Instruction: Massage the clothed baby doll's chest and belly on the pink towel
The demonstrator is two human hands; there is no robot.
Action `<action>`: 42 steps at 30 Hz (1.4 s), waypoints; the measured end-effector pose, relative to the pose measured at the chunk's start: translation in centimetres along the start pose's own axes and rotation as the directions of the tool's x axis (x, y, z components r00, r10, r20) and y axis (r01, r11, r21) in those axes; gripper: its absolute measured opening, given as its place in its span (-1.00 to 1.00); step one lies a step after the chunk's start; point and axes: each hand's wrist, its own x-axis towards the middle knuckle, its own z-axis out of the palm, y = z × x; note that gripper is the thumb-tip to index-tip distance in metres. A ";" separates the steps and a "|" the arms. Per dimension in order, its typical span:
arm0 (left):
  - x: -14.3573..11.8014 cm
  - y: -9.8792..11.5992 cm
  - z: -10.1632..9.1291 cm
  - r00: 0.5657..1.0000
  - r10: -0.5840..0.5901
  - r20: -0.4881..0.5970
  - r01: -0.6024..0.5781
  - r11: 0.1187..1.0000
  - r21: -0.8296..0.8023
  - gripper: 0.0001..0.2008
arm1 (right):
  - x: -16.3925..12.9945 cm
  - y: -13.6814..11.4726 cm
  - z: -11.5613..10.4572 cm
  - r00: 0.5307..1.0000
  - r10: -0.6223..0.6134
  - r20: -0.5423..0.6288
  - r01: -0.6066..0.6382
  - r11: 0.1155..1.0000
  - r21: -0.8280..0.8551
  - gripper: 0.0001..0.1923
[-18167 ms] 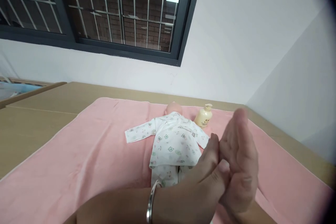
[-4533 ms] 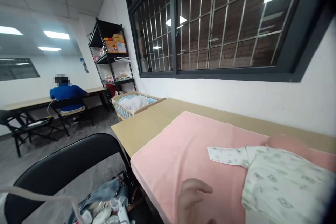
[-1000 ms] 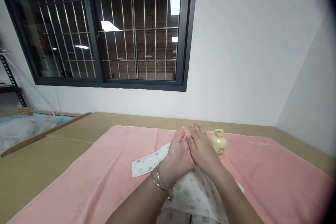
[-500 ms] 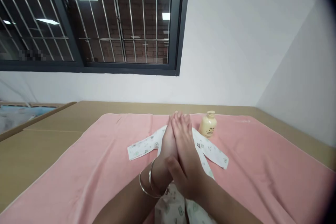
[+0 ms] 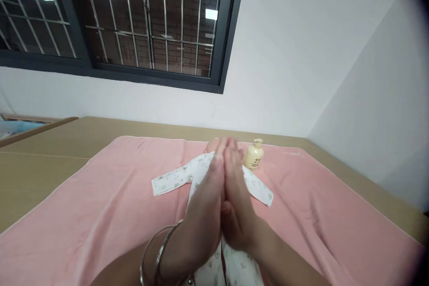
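Compared with half a second ago, my view sits closer to the hands, so they fill more of the lower middle, and the bottle [image 5: 253,155] has slid a little left and up in the picture. A second ago the palms were offset, the right laid across the left; now they are lined up flat against each other.

The baby doll [image 5: 214,145] lies on its back on the pink blanket [image 5: 100,205], head toward 12 o'clock and mostly hidden behind my fingertips. It wears a white printed suit; one sleeve [image 5: 170,181] stretches flat toward 9 o'clock, the other toward 3 o'clock. The cream bottle stands upright just beside the doll's head, at about 2 o'clock from it. The blanket covers the tan table [image 5: 43,161], which runs against the white wall below a barred window [image 5: 140,18].

My left hand [image 5: 204,201] and right hand [image 5: 234,201] are pressed palm to palm above the doll's body, fingers straight and pointing to 12 o'clock, thumbs folded in near me. Both are flat and grasp nothing. Two metal bangles [image 5: 156,257] circle the left wrist at 6 o'clock.
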 end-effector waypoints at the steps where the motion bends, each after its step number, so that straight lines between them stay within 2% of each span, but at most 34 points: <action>1: 0.2 0.3 -0.2 0.998 0.042 -0.038 -0.041 0.998 0.039 -0.48 | -0.3 -0.9 0.2 0.998 -0.030 0.046 0.028 0.999 0.036 -0.29; 3: 0.9 1.0 -0.6 0.989 0.119 -0.088 -0.109 0.988 0.111 -0.47 | -0.8 -2.5 0.8 0.994 -0.051 0.097 0.041 0.994 0.103 -0.24; 6: 2.1 1.3 -1.0 0.964 0.235 -0.125 -0.214 0.963 0.162 -0.46 | -1.4 -4.1 1.4 0.998 0.007 0.060 -0.016 0.989 0.148 -0.12; 9: 2.8 0.7 -1.1 0.939 0.313 -0.142 -0.285 0.941 0.185 -0.45 | -1.8 -4.6 1.4 0.996 0.058 0.073 -0.069 0.986 0.151 -0.04; 13: 2.5 -1.0 -1.0 0.917 0.388 -0.092 -0.350 0.893 0.282 -0.46 | -2.1 -4.5 0.5 0.987 0.110 0.120 -0.130 0.976 0.172 0.03; 15: 2.3 -1.7 -1.1 0.922 0.381 -0.068 -0.340 0.882 0.325 -0.47 | -2.3 -4.4 0.2 0.979 0.158 0.127 -0.183 0.959 0.217 -0.01; 17: 2.4 -2.5 -1.2 0.930 0.363 -0.054 -0.323 0.878 0.354 -0.48 | -2.5 -4.1 0.0 0.975 0.184 0.124 -0.213 0.933 0.288 -0.13; 21: 3.9 -3.4 -2.0 0.933 0.355 -0.064 -0.302 0.865 0.402 -0.46 | -2.6 -3.6 0.3 0.970 0.200 0.138 -0.241 0.854 0.461 -0.30; 24: 6.0 -3.5 -3.6 0.935 0.323 -0.148 -0.241 0.882 0.405 -0.43 | -2.5 -3.4 0.8 0.937 0.313 0.154 -0.344 0.762 0.549 -0.35; 28: 9.3 -3.5 -7.1 0.924 0.183 -0.336 -0.051 0.928 0.368 -0.38 | -1.9 -2.4 1.5 0.895 0.395 0.209 -0.435 0.664 0.608 -0.45; 32: 11.6 -5.0 -9.7 0.886 0.080 -0.456 0.095 0.933 0.347 -0.42 | -0.4 0.7 2.3 0.862 0.468 0.197 -0.504 0.739 0.447 -0.55; 36: 13.0 -8.1 -11.0 0.878 -0.010 -0.479 0.222 0.895 0.387 -0.47 | 0.2 5.0 4.0 0.835 0.509 0.209 -0.544 0.822 0.171 -0.52; 39: 13.4 -10.9 -11.7 0.896 0.028 -0.443 0.198 0.868 0.456 -0.54 | -0.3 8.2 5.5 0.850 0.455 0.265 -0.470 0.882 -0.005 -0.48; 42: 13.1 -13.3 -12.3 0.908 0.125 -0.399 0.113 0.845 0.523 -0.61 | -1.0 11.6 5.9 0.886 0.338 0.318 -0.312 0.941 -0.130 -0.52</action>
